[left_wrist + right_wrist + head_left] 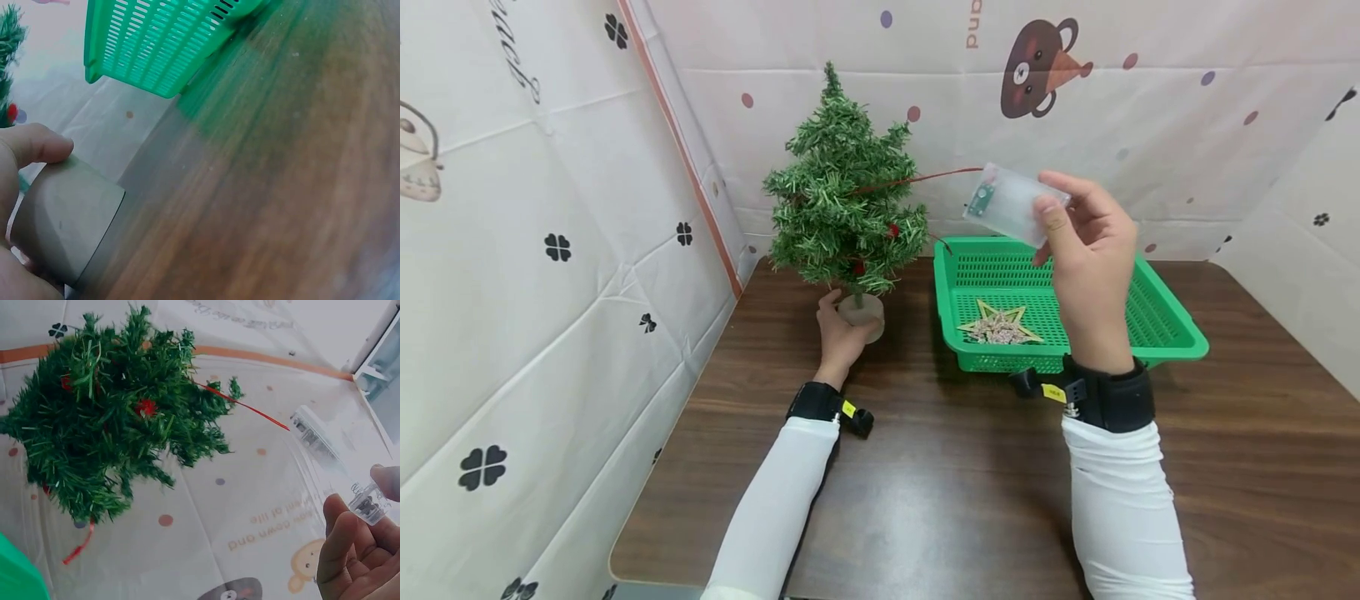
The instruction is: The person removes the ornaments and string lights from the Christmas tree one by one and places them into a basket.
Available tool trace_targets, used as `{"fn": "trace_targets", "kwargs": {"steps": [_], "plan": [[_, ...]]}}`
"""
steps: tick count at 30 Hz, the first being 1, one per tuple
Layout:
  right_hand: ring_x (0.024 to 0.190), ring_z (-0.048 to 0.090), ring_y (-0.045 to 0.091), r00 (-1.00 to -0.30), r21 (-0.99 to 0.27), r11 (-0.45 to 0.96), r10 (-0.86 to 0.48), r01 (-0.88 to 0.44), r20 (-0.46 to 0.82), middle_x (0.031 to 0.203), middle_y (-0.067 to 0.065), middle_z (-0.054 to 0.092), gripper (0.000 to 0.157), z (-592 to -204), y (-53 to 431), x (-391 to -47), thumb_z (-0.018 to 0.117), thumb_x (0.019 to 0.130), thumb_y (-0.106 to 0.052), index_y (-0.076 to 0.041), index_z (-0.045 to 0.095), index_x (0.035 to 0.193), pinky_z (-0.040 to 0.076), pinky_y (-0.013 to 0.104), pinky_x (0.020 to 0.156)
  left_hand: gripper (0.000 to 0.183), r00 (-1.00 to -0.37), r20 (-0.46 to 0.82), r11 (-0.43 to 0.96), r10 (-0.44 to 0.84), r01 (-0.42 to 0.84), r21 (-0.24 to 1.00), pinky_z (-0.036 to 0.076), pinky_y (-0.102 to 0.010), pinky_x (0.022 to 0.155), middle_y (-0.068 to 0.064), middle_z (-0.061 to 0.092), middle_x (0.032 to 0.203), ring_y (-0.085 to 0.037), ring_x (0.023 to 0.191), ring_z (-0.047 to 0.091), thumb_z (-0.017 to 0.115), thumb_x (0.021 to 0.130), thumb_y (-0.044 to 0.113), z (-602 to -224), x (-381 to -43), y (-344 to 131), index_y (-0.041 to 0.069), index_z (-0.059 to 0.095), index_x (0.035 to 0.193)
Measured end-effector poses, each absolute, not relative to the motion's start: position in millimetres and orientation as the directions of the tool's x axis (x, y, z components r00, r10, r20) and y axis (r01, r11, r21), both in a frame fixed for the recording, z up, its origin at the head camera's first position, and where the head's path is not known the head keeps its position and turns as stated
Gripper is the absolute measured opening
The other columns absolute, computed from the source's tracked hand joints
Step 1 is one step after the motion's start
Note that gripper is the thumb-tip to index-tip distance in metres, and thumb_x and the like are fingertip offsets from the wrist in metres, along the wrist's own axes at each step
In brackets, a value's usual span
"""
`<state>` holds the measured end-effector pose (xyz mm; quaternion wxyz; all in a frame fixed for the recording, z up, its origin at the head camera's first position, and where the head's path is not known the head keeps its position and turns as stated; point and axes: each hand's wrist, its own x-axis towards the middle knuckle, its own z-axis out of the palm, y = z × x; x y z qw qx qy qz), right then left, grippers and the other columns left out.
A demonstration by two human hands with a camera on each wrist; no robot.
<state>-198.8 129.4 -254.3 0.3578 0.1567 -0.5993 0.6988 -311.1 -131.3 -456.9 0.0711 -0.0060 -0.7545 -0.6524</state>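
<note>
A small artificial Christmas tree (850, 192) stands upright on a pale round base (863, 312) at the back left of the table. My left hand (842, 337) grips that base; in the left wrist view its thumb (47, 145) lies on the base's edge. Over the basket, my right hand (1093, 250) pinches a clear plastic battery box (1011, 202) between thumb and fingers. A red wire (928, 176) runs from the box into the branches. Metal springs (357, 489) show inside the box in the right wrist view. Small red bits (145, 407) sit among the branches.
A green plastic basket (1183, 337) stands right of the tree, holding a gold star (1026, 333) with glittery pieces (996, 329). A loose red wire end (942, 242) hangs from the tree near its rim. A printed cloth (587, 333) covers the walls behind and left of the brown table (940, 467).
</note>
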Motion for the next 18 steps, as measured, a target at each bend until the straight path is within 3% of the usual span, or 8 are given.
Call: {"fn": "trace_targets", "kwargs": {"steps": [4,12,18], "plan": [[0.074,0.055,0.018,-0.68,-0.722,0.005,0.334,-0.691,0.653,0.087,0.007,0.062,0.025,-252,134,-197,0.072,0.095,-0.007,-0.004,0.074,0.119,0.046,0.02,0.052,0.084,-0.988,0.109,0.193,-0.109,0.087,0.977,0.046,-0.057,0.108,-0.021,0.021,0.152,-0.044,0.138,0.037,0.081,0.086,0.022,-458,-311,-131,0.014,0.034,0.155],[0.072,0.056,0.019,-0.608,-0.65,0.018,0.336,-0.759,0.719,0.086,0.009,0.062,0.026,-249,138,-193,0.074,0.093,-0.007,0.002,0.073,0.118,0.046,0.019,0.05,0.084,-0.987,0.131,0.165,-0.097,0.114,0.98,0.041,-0.054,0.113,-0.019,0.026,0.157,-0.038,0.144,0.035,0.083,0.086,0.025,-462,-314,-131,0.008,0.031,0.151],[0.068,0.055,0.02,-0.573,-0.609,0.001,0.336,-0.793,0.747,0.084,0.011,0.064,0.024,-245,136,-186,0.072,0.093,-0.006,0.006,0.073,0.115,0.045,0.019,0.048,0.084,-0.984,0.154,0.219,-0.088,0.132,0.967,0.044,-0.055,0.109,-0.02,0.026,0.153,-0.038,0.137,0.037,0.082,0.087,0.03,-464,-315,-133,0.014,0.036,0.154]]}}
